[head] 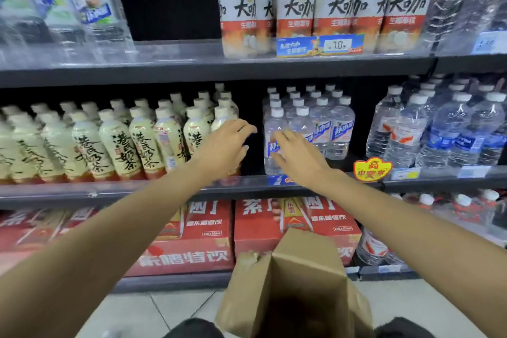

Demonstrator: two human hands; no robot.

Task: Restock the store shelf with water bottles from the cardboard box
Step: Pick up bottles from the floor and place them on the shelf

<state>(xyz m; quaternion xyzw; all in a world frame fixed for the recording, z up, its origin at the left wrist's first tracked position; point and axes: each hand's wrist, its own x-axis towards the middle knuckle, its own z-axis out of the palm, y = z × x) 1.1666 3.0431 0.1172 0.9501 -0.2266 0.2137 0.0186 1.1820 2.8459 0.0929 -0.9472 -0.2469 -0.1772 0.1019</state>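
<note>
Clear water bottles with white caps and blue labels [323,123] stand in rows on the middle shelf [164,186]. My right hand [299,155] reaches to the front-left bottle [270,132], fingers spread against its label, not closed around it. My left hand [227,145] is open with fingers apart, over the dark gap between the milk tea bottles [142,140] and the water bottles. The brown cardboard box [296,282] stands open on the floor below my arms; its inside is dark and I cannot tell what it holds.
Larger water bottles [439,132] fill the shelf to the right. Tall coconut drink bottles [315,3] stand on the top shelf. Red drink cartons [197,241] sit on the bottom shelf behind the box. A yellow-red tag [372,169] hangs on the shelf edge.
</note>
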